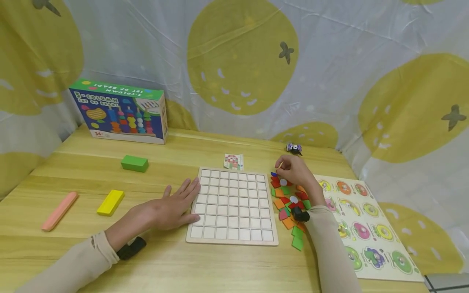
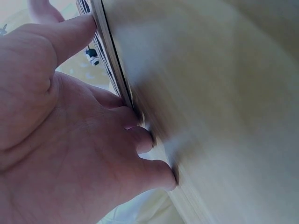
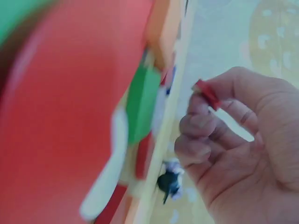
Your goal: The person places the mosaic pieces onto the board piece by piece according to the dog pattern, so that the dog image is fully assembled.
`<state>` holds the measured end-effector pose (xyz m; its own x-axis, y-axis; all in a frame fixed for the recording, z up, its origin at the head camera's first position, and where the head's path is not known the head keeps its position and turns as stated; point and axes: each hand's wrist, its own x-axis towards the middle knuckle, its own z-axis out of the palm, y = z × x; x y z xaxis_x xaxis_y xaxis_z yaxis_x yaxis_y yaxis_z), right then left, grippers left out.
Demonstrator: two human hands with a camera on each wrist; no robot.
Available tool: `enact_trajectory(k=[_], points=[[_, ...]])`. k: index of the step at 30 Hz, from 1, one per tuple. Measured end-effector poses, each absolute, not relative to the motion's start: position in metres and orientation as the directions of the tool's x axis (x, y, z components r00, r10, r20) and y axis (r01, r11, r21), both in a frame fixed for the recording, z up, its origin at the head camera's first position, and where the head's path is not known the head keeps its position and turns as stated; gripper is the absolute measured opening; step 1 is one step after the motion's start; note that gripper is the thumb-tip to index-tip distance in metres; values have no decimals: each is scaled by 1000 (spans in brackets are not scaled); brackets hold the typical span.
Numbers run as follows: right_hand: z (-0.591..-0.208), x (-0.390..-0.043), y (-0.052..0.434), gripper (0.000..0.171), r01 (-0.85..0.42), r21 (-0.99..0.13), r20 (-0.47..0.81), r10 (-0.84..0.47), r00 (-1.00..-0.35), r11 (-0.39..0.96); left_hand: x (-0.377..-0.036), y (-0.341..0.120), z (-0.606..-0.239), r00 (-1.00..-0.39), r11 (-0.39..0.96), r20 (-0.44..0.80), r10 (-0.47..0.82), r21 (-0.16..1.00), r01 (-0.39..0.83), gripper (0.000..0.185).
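Note:
My left hand (image 1: 176, 205) lies flat on the table, its straight fingers touching the left edge of a pale wooden grid board (image 1: 234, 203) with bare squares. In the left wrist view the fingertips (image 2: 140, 140) press against the board's edge (image 2: 112, 70). My right hand (image 1: 289, 167) hovers over the far end of a pile of coloured tiles (image 1: 289, 203) to the right of the board. It pinches a small red tile (image 3: 207, 93) between thumb and fingers (image 3: 201, 126). The blurred tile pile (image 3: 93, 93) fills the left of the right wrist view.
A boxed bead toy (image 1: 121, 112) stands at the back left. A green block (image 1: 134, 163), a yellow block (image 1: 110, 202) and a pink stick (image 1: 60, 211) lie left of the board. A small card (image 1: 233, 161) and a toy figure (image 1: 294, 148) sit behind it. A peg puzzle (image 1: 366, 228) lies at the right.

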<state>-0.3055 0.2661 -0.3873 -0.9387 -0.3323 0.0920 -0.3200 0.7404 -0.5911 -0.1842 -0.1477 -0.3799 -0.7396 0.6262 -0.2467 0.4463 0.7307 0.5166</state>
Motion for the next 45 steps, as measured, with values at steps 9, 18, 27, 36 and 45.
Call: enact_trajectory(k=[9, 18, 27, 36, 45], points=[[-376, -300, 223, 17, -281, -764, -10, -447, -895, 580, -184, -149, -377, -743, 739, -258, 618, 512, 437, 90], [-382, -308, 169, 12, -352, -805, -3, -598, -802, 478, -192, -154, -389, -732, 718, -244, 636, 534, 446, 96], [-386, -317, 116, 7, -380, -773, 23, -577, -816, 507, -205, -158, -419, -740, 743, -253, 623, 489, 458, 105], [-386, -323, 90, 8, -404, -696, 19, -547, -837, 594, -203, -157, -415, -734, 730, -238, 636, 495, 471, 102], [-381, -317, 90, 6, -410, -656, 7, -539, -842, 633, -194, -151, -395, -741, 754, -275, 613, 484, 444, 95]])
